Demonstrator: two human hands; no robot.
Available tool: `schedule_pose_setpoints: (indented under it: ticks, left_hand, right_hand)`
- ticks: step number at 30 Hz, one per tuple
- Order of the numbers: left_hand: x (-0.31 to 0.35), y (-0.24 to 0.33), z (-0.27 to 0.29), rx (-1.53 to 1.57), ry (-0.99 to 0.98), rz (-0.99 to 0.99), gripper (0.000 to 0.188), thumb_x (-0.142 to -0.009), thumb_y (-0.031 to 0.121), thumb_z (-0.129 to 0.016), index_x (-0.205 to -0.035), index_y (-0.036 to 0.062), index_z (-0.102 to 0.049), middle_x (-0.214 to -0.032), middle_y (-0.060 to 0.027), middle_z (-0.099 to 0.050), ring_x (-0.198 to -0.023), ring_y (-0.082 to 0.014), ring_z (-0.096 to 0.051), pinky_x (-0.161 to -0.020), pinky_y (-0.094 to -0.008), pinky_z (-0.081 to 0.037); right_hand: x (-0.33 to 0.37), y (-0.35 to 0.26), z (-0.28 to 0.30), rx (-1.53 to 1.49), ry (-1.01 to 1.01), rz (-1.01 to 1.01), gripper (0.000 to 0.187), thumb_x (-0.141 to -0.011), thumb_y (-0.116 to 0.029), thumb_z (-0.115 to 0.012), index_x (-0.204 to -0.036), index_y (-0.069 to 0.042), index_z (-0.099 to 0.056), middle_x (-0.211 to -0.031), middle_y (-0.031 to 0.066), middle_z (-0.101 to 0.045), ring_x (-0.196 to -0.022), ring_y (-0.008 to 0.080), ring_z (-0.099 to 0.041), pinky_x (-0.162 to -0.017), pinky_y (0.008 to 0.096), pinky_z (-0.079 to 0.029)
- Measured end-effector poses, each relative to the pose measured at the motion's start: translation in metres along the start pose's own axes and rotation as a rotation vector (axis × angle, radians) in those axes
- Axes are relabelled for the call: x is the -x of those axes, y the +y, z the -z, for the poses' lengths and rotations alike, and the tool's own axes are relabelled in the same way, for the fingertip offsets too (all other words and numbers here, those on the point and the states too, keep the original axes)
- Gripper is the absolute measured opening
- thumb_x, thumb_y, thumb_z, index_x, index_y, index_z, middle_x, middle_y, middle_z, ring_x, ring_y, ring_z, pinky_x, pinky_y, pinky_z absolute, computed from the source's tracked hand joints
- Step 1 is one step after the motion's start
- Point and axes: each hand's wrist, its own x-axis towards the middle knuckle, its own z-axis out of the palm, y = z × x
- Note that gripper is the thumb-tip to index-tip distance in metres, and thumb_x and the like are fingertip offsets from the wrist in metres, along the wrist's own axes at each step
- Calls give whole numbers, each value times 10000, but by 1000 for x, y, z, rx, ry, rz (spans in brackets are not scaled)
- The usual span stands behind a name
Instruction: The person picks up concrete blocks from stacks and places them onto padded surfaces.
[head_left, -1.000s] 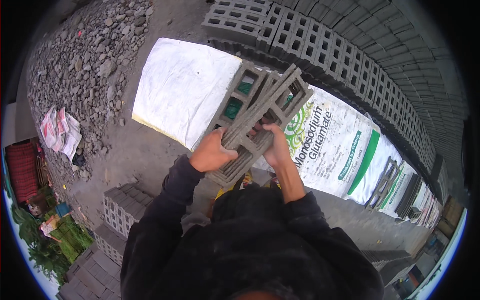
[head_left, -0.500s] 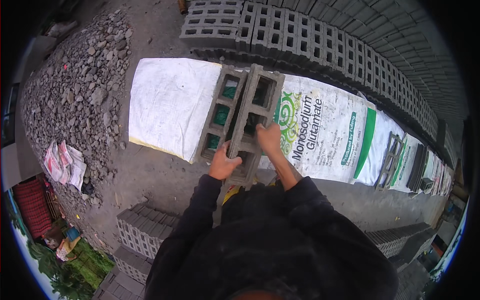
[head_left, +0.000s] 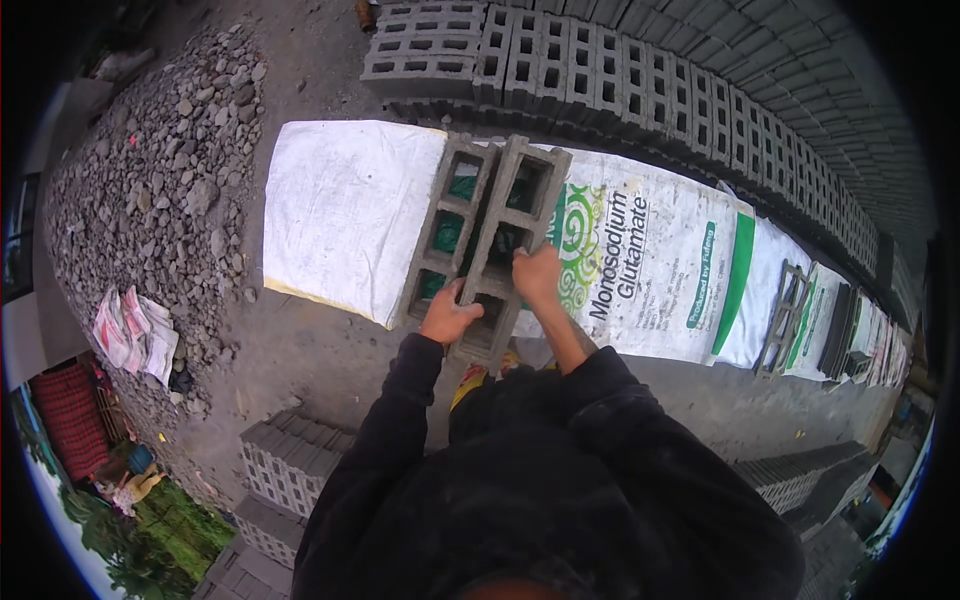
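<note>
A grey concrete hollow block (head_left: 515, 215) stands with its three openings facing up, over a white woven sack (head_left: 350, 215) spread on the ground. My left hand (head_left: 450, 316) grips its near left side, with the fingers partly hidden in the gap. On the right side, my right hand (head_left: 538, 274) is closed on the block's wall, its fingertips inside an opening. Close to its left, nearly parallel, a second hollow block (head_left: 448, 212) sits on the sack, and green print shows through its openings. A narrow dark gap lies between the two.
Long rows of hollow blocks (head_left: 640, 85) line the far side. A gravel heap (head_left: 150, 170) with a crumpled sack (head_left: 135, 335) on it lies left. Block stacks (head_left: 290, 470) stand near left. Another block (head_left: 783, 320) rests on the sacks stretching right.
The held block has come down slightly and looks more level beside the second block. Both hands keep their grip on it.
</note>
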Motion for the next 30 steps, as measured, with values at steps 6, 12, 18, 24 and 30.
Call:
schedule_pose_setpoints:
  ticks: [6, 12, 18, 24, 30]
  left_hand:
    - [-5, 9, 0, -259, 146, -40, 612, -674, 246, -651, -1144, -120, -514, -977, -278, -619, -954, -374, -600, -855, -383, -453]
    - [-10, 14, -7, -393, 159, 9, 500, -707, 202, -658, -1095, -96, -556, -955, -298, -609, -936, -411, -589, -835, -425, -465]
    - [-9, 25, -20, -574, 214, 68, 327, -711, 177, -673, -935, -47, -593, -875, -268, -624, -868, -411, -605, -766, -455, -489]
    - [-10, 25, -20, -623, 234, 93, 281, -711, 179, -679, -875, -32, -593, -855, -267, -624, -853, -418, -605, -758, -460, -494]
    - [-11, 31, -12, -683, 239, 122, 268, -709, 173, -673, -864, -30, -593, -856, -265, -625, -852, -420, -604, -749, -467, -492]
  right_hand:
    - [-1, -8, -4, -5, 5, -17, 281, -719, -126, -651, -832, 117, -568, -852, 339, -595, -848, 482, -586, -774, 483, -463]
    - [-2, -2, -7, 48, 33, -3, 302, -730, -176, -653, -831, 97, -574, -835, 316, -597, -845, 473, -585, -753, 483, -461]
    - [-8, 2, -7, 56, 36, 4, 295, -723, -178, -654, -825, 87, -573, -835, 312, -597, -854, 470, -583, -761, 480, -460]
    - [-5, -1, -3, -11, 17, 29, 306, -720, -170, -647, -843, 98, -566, -838, 312, -591, -864, 468, -576, -776, 482, -450]
    - [-9, 9, -19, 23, 40, 58, 305, -707, -153, -637, -831, 113, -554, -819, 320, -577, -824, 474, -566, -758, 497, -438]
